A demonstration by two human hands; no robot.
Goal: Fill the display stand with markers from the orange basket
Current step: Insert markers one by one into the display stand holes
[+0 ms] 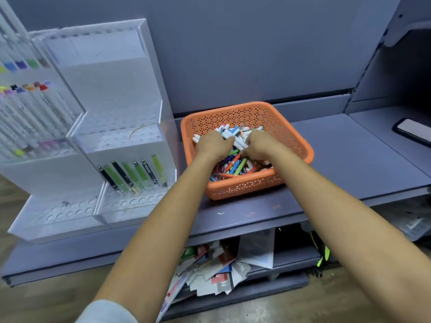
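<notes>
Far left of the orange basket (300,145), one clear stand (35,164) holds rows of white colour-capped markers, too blurred to count. Between it and the basket, touching neither, stands the display stand (112,89). Its lower tier holds seven upright pens (133,174), four green and three black, and its other holes are bare.

The basket sits on the grey shelf (338,159), heaped with loose markers (235,166) of mixed colours. Two hands reach inside it. The left hand (213,145) has its fingers curled round a bunch of white markers (229,136) whose ends stick out on both sides. The right hand (258,145) has its fingers bent down into the heap against that bunch; whether it grips any cannot be told.

Right of the basket, well apart, lies one dark phone (414,131). Below the basket, a lower shelf carries a scatter of printed cards (221,276).
</notes>
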